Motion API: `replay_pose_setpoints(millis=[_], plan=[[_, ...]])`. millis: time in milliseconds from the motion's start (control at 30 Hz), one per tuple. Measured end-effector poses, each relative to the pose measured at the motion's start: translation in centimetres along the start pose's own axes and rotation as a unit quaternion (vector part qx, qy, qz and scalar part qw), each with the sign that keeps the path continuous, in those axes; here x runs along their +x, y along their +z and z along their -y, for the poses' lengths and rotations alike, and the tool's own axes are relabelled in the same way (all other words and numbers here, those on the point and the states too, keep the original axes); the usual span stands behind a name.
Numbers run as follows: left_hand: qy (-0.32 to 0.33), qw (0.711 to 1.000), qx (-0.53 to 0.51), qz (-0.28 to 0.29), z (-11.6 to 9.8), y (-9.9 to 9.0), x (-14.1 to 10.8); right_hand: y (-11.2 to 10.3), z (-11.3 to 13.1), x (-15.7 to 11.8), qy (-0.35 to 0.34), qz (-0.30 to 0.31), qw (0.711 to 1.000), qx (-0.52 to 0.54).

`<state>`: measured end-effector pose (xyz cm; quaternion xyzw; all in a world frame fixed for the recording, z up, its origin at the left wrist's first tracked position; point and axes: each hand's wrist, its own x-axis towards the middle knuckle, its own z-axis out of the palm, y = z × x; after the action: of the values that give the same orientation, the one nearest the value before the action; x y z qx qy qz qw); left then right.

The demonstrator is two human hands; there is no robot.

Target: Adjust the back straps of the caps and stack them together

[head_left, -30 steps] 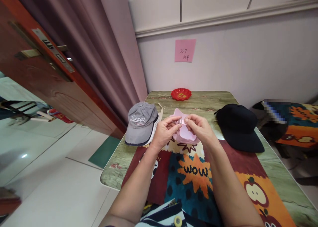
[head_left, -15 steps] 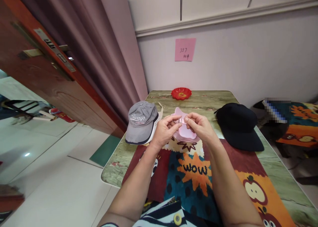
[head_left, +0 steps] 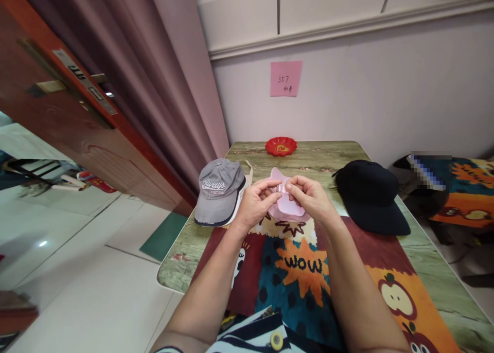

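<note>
A pink cap (head_left: 290,205) lies in front of me on the table, its crown and brim partly covered by my hands. A small metal buckle (head_left: 280,188) sits on its back strap. My left hand (head_left: 258,201) pinches the strap at the buckle between thumb and fingers. On the other side, my right hand (head_left: 309,194) grips the strap's end with thumb and forefinger, close against the buckle. A grey cap with "Always" lettering (head_left: 218,188) rests left of my hands, stacked over a whitish one. To the right is a black cap (head_left: 366,193).
A red scalloped dish (head_left: 281,146) stands at the far edge of the wood-patterned table (head_left: 324,152). Under my arms spreads a colourful cloth (head_left: 270,270). An open door (head_left: 116,147) and a curtain (head_left: 185,85) are at the left; a pink note (head_left: 285,78) hangs on the wall.
Both hands keep nearly the same place and grip at the buckle. The view has shifted very slightly; the caps have not moved.
</note>
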<state>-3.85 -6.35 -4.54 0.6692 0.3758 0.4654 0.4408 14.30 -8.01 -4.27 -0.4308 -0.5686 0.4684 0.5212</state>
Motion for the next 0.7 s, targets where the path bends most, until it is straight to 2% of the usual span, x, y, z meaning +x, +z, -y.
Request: replay_pose_setpoints(millis=[233, 367, 500, 600, 700], plan=[[-0.024, 0.999, -0.044, -0.005, 0.14, 0.06, -0.1, 0.05, 0.48, -0.01, 0.01, 0.027, 1.0, -0.001], [-0.029, 0.998, -0.051, 0.005, -0.16, 0.16, -0.14, 0.29, 0.3, 0.08, 0.004, 0.009, 1.0, -0.001], [-0.028, 0.998, -0.051, -0.013, -0.29, 0.17, -0.18, 0.59, 0.06, 0.11, 0.011, 0.004, 1.0, -0.002], [-0.028, 0.998, -0.046, -0.021, -0.34, 0.09, -0.24, 0.45, -0.05, 0.07, 0.01, 0.018, 1.0, -0.01], [-0.034, 0.998, -0.048, -0.003, -0.54, -0.06, -0.32, 0.06, -0.04, -0.01, 0.002, 0.041, 0.999, -0.015]])
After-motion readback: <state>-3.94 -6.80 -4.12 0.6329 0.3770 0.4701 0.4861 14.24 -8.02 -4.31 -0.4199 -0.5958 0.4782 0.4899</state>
